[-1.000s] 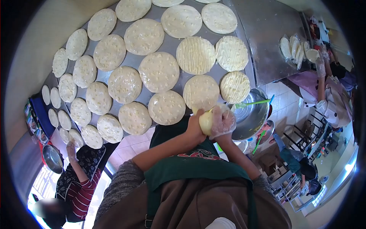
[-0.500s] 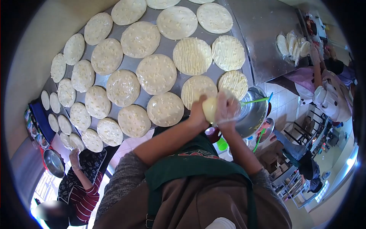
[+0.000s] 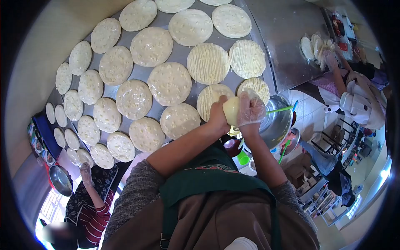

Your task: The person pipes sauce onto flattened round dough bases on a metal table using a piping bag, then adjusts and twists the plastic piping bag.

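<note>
A piping bag [image 3: 231, 110] full of pale yellow filling is squeezed between my two hands. My bare left hand [image 3: 219, 113] wraps round one end of it. My right hand [image 3: 251, 109], in a clear plastic glove, grips the other end. Just beyond my hands lies a round flat dough [image 3: 209, 98] with some lines of filling on it, partly hidden by them. Two dough rounds behind it, a striped one [image 3: 208, 63] and its neighbour [image 3: 247, 58], are covered in piped lines. Another striped round [image 3: 255, 88] sits close to my right hand. The bag's tip is hidden.
Many plain dough rounds [image 3: 169, 83] lie in rows on the metal table [image 3: 193, 105]. A large metal bowl [image 3: 274, 136] with a green-handled utensil [image 3: 280, 109] stands at my right. One gloved co-worker's hand [image 3: 86, 174] is at lower left; another co-worker handles bagged rounds [image 3: 307, 48] at upper right.
Both hands have shifted slightly with the piping bag, and my right hand's fingers now show more clearly round it. The co-worker's hand at upper right has moved onto the bagged rounds.
</note>
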Available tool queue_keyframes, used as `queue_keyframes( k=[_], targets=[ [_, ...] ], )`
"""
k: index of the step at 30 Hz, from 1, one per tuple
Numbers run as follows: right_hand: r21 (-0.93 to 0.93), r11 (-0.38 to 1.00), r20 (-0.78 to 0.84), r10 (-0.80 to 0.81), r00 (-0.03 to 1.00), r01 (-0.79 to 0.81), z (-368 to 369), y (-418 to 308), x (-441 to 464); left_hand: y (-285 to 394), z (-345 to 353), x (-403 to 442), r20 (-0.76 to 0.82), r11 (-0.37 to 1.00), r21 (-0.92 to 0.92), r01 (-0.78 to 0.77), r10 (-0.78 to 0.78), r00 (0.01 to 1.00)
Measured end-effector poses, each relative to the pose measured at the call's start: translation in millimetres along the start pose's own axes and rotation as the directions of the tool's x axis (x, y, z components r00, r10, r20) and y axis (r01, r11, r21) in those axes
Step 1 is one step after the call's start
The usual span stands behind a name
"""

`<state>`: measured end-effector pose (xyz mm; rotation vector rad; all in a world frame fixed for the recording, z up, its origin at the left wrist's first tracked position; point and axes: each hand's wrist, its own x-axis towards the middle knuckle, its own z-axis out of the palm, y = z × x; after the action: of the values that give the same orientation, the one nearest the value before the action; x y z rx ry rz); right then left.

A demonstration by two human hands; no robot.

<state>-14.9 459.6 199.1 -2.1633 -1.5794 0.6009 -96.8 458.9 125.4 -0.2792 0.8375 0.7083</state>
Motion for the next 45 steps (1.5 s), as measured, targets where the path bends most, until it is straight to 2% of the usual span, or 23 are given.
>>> queue_keyframes(
  k=[2,3,5,6,7,8,11,14,17,18,21,22,23,25,26,29,32,35,38,41,44,45],
  targets=[
    [-0.209,0.960,-0.055,-0.201,0.978,0.186,3.2,11.8,-14.8,-7.5,-4.3,-10.9,-0.058,0.999,-0.033,0.040,-0.042,0.997],
    [-0.056,0.998,-0.041,-0.036,0.999,0.034,2.4,9.9,-29.3,-14.8,-10.2,-26.0,-0.139,0.987,-0.083,0.137,-0.147,0.979],
    [0.236,0.931,0.063,0.270,0.961,-0.277,1.4,4.5,-56.0,-25.0,-14.8,-54.3,-0.233,0.987,0.024,0.158,-0.148,0.961],
    [0.072,0.993,-0.018,0.091,0.996,-0.090,2.4,7.8,-54.2,-24.1,-13.4,-52.7,-0.205,0.989,-0.006,0.150,-0.148,0.968],
    [-0.106,0.990,-0.069,-0.096,0.993,0.089,2.6,13.1,-50.7,-22.5,-10.7,-48.5,-0.177,0.988,-0.034,0.148,-0.152,0.972],
    [-0.291,0.923,-0.087,-0.287,0.954,0.251,2.3,14.7,-44.0,-19.9,-7.5,-41.9,-0.144,0.987,-0.060,0.149,-0.156,0.977],
    [0.091,0.995,-0.080,0.058,0.995,-0.050,-3.7,-0.5,5.7,-0.4,-2.1,8.8,0.151,0.978,0.185,-0.092,0.064,0.986],
    [-0.093,0.973,-0.207,-0.226,0.952,0.211,-0.9,13.2,-9.3,-7.5,0.6,-3.3,0.036,0.997,-0.013,0.070,-0.069,0.997],
    [-0.202,0.968,-0.237,-0.195,0.952,0.148,8.0,24.4,-54.4,-32.1,-8.4,-43.0,-0.228,0.983,-0.112,0.144,-0.166,0.959],
    [-0.259,0.948,-0.221,-0.243,0.944,0.184,7.9,26.8,-52.6,-31.7,-7.9,-52.0,-0.274,0.972,-0.096,0.215,-0.233,0.933],
    [-0.418,0.864,-0.161,-0.376,0.913,0.282,0.6,27.8,-31.0,-32.9,-22.5,-11.7,-0.057,0.977,-0.018,0.212,-0.212,0.976],
    [-0.106,0.981,-0.196,-0.181,0.964,0.162,-2.6,19.7,-16.3,-27.6,-18.8,5.1,0.067,0.995,0.015,0.102,-0.103,0.992],
    [0.047,0.998,-0.166,-0.043,0.985,0.051,-5.9,13.2,-6.4,-20.8,-14.0,16.2,0.070,0.994,0.070,0.086,-0.091,0.993],
    [0.329,0.924,-0.044,0.222,0.974,-0.196,-11.1,6.3,3.4,-14.1,-7.7,28.7,0.074,0.982,0.181,0.061,-0.076,0.994],
    [-0.311,0.887,-0.189,-0.411,0.892,0.343,-14.5,13.3,-4.2,-21.4,-12.8,18.2,0.112,0.992,0.050,0.119,-0.124,0.986],
    [-0.415,0.890,-0.127,-0.263,0.956,0.190,-0.5,32.9,-60.3,-51.6,-26.6,-31.0,-0.139,0.974,-0.059,0.218,-0.224,0.965],
    [-0.376,0.909,-0.132,-0.246,0.960,0.181,-3.2,31.1,-64.8,-54.9,-26.7,-37.4,-0.154,0.977,-0.001,0.211,-0.209,0.966],
    [-0.186,0.959,-0.224,-0.255,0.941,0.215,-11.5,27.1,-16.4,-34.3,-22.5,18.3,0.119,0.987,0.112,0.116,-0.130,0.984],
    [-0.306,0.925,-0.194,-0.291,0.937,0.224,-15.1,20.3,-3.4,-27.3,-6.1,27.8,0.084,0.995,0.061,0.081,-0.086,0.993],
    [-0.241,0.949,-0.157,-0.243,0.957,0.201,-8.6,38.8,-50.4,-53.1,-12.2,-21.8,-0.140,0.990,-0.019,0.138,-0.139,0.980],
    [-0.064,0.997,-0.153,-0.045,0.987,0.036,-7.6,35.6,-69.9,-53.2,-4.6,-44.4,-0.250,0.974,-0.004,0.227,-0.221,0.943],
    [-0.161,0.983,-0.135,-0.113,0.984,0.090,-9.1,37.3,-65.2,-55.9,-10.0,-33.4,-0.190,0.980,0.001,0.197,-0.194,0.963]
  ],
)
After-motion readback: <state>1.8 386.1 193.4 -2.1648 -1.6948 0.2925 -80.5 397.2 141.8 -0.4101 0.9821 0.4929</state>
